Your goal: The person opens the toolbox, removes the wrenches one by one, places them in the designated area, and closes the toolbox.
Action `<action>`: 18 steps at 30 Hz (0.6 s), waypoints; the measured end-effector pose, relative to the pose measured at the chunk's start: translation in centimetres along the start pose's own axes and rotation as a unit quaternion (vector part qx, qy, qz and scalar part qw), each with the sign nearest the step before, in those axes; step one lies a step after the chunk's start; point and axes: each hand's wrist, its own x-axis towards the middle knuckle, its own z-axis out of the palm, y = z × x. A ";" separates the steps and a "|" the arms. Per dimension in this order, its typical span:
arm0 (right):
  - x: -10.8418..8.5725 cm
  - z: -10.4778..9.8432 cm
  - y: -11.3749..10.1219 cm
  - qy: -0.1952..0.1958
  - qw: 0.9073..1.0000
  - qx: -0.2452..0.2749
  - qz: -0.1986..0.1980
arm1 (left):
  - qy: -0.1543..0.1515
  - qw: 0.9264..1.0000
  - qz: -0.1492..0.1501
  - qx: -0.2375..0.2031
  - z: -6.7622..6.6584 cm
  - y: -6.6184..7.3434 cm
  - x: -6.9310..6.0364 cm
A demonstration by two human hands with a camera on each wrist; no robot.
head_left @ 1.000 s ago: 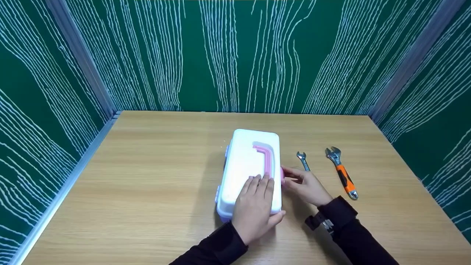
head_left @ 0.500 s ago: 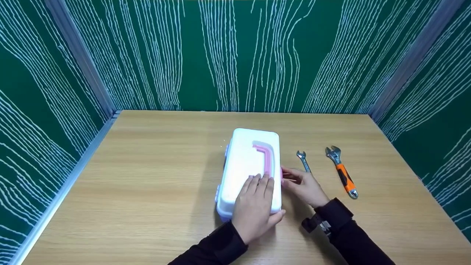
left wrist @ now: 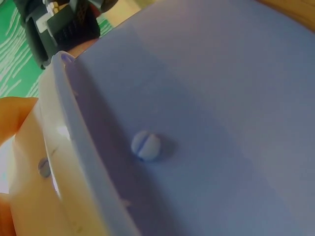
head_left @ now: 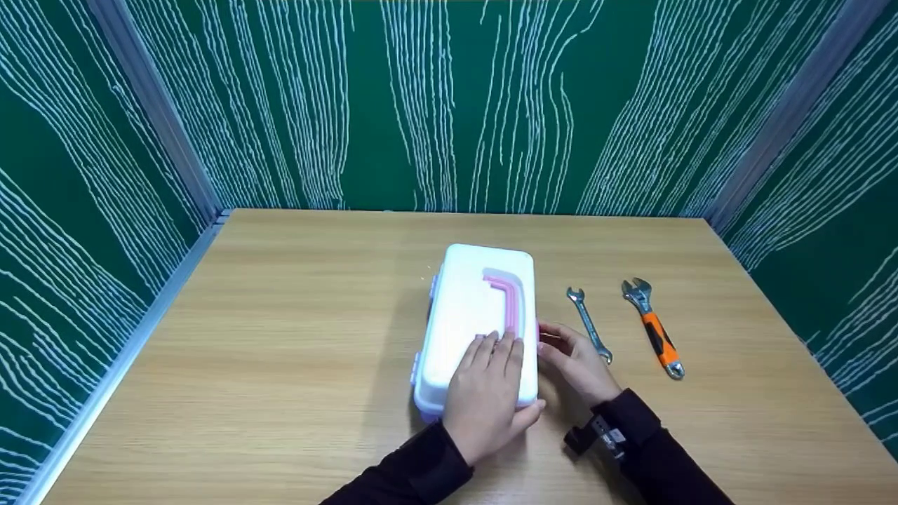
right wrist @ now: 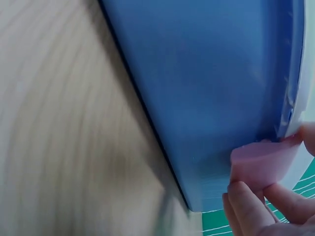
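A plastic storage box [head_left: 463,315] with a white lid and a bluish body stands lengthwise on the table. A pink carrying handle [head_left: 511,301] lies folded in the lid's recess. My left hand [head_left: 484,403] rests on the lid's near end, fingers stretched toward the handle and thumb at the near right corner. At the box's right side my right hand [head_left: 579,358] grips a pink latch [right wrist: 263,162], its fingers curled at the latch and a fingertip at the lid's edge. In the left wrist view, the box's near end wall [left wrist: 206,123] shows a round slotted knob [left wrist: 146,145].
Right of the box lie a small open-end wrench [head_left: 589,326], close to my right hand, and an adjustable wrench [head_left: 654,330] with an orange and black grip. Green walls [head_left: 365,105] with white wavy lines enclose the wooden table [head_left: 295,315] at the back and sides.
My right wrist and forearm have shifted left and nearer, uncovering more of the small wrench, while the fingers stay at the latch. The left hand and the box have not visibly moved.
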 end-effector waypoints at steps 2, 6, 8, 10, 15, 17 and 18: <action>0.0 0.1 0.1 0.004 1.000 0.019 0.005 | 0.005 1.000 0.000 -0.001 0.1 0.0 0.0; 0.0 0.4 0.3 0.011 0.998 0.057 0.012 | 0.004 1.000 0.000 -0.006 0.1 0.0 0.0; 0.1 0.4 0.5 0.011 0.997 0.072 0.015 | -0.003 1.000 0.001 -0.006 0.1 0.0 0.0; 0.1 0.4 0.5 0.006 0.996 0.089 0.019 | -0.009 1.000 0.001 -0.005 0.1 0.0 0.0; 0.2 0.4 0.7 -0.005 0.994 0.105 0.025 | -0.014 1.000 0.001 -0.005 0.1 0.0 0.1; 0.2 0.4 0.7 -0.012 0.993 0.113 0.030 | -0.017 1.000 0.001 -0.008 0.0 -0.1 0.1; 0.2 0.3 0.7 -0.017 0.992 0.120 0.033 | -0.019 1.000 0.003 -0.010 0.0 -0.1 0.1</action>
